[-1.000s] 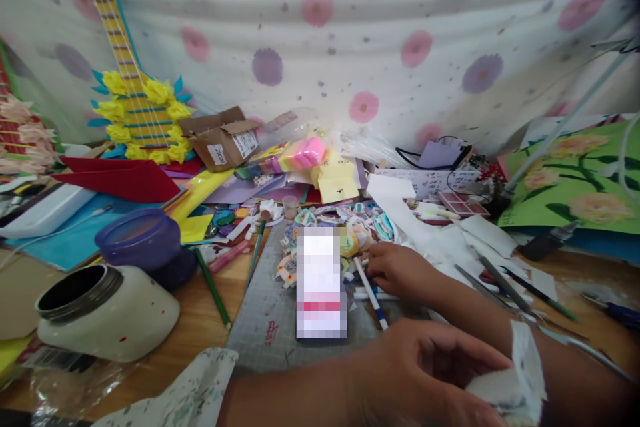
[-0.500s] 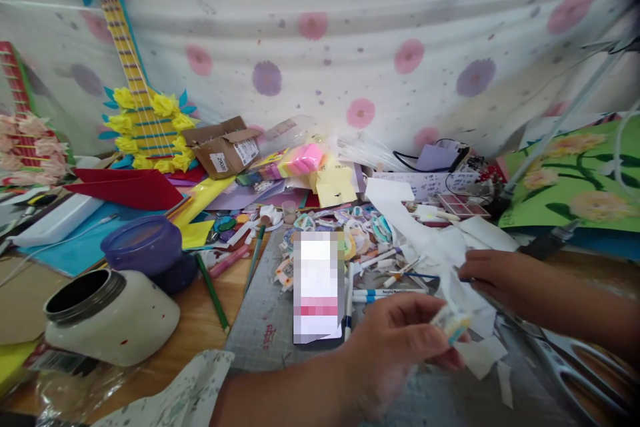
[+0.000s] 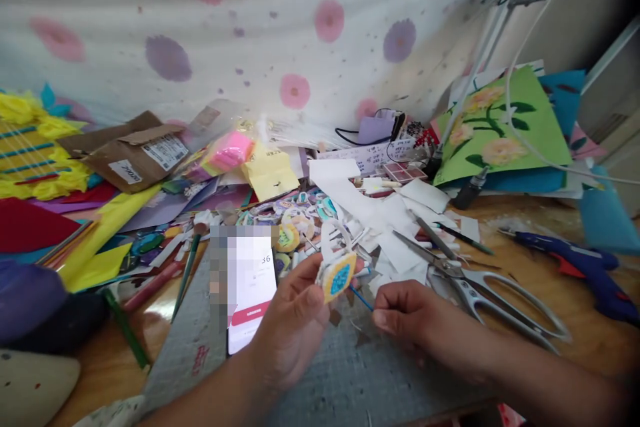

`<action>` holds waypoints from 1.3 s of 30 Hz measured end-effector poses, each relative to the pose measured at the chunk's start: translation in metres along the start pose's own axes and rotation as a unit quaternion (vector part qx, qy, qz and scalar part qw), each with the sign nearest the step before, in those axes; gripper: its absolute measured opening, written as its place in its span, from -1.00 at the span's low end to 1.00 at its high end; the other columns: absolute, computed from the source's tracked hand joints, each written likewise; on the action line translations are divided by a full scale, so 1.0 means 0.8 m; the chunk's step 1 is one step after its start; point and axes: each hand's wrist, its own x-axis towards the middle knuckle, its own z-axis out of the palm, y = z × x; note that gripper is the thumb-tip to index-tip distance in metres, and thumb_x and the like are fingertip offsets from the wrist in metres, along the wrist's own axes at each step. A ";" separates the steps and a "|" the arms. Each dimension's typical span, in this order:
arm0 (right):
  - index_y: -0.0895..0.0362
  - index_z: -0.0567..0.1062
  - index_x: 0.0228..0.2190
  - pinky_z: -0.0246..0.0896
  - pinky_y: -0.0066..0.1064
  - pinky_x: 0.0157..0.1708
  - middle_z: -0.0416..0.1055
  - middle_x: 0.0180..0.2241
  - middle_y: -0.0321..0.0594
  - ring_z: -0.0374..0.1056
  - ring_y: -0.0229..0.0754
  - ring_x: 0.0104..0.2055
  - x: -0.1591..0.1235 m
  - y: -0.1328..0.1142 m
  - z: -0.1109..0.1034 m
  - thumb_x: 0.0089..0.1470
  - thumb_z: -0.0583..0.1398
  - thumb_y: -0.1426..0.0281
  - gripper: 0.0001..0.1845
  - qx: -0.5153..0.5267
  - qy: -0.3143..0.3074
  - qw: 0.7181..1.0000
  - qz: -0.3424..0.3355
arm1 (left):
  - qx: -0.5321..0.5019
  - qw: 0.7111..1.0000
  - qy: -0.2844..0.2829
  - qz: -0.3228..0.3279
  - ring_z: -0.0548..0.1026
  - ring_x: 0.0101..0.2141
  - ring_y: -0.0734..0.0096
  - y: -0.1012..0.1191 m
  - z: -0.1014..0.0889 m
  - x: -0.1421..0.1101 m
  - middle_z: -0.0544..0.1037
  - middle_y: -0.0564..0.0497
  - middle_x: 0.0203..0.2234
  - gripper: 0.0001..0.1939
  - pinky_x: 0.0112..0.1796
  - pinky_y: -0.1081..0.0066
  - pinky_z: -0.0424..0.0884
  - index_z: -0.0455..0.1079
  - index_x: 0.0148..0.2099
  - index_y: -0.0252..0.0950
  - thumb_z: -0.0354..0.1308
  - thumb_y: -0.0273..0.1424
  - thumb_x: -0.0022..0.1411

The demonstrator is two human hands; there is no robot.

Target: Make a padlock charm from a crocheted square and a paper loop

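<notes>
My left hand (image 3: 295, 320) grips a small yellow craft piece (image 3: 330, 287) with a blue textured centre, tilted toward the right, between thumb and fingers. A white paper loop (image 3: 338, 232) stands up from its top. Close by on the right, my right hand (image 3: 415, 317) is closed around a thin blue stick (image 3: 362, 297). The stick's tip is close behind the craft piece; I cannot tell whether they touch. Both hands are above the grey cutting mat (image 3: 350, 373). A lit phone (image 3: 255, 280) lies left of my left hand.
Large scissors (image 3: 465, 273) lie partly open beyond my right forearm, with a blue glue gun (image 3: 570, 253) farther right. White paper scraps (image 3: 370, 207) and several small craft pieces (image 3: 295, 217) cover the back. At left are a green pencil (image 3: 125, 327) and a cardboard box (image 3: 130, 153).
The view has swung right, bringing the glue gun and whole scissors in. My left hand has turned the craft piece so its blue centre shows. My right hand has come lower, nearer to it.
</notes>
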 end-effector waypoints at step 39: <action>0.15 0.42 -0.55 -0.11 -0.58 -0.78 0.34 -0.74 -0.39 0.03 -0.42 -0.78 -0.020 -0.014 -0.008 -0.20 0.12 0.37 -0.87 0.113 0.038 0.992 0.047 | 0.067 0.998 0.005 -0.012 0.52 -0.21 0.28 0.010 -0.002 -0.001 0.61 -0.03 -0.24 -0.61 -0.16 0.43 0.43 0.51 -0.10 -0.23 0.32 -0.20 0.01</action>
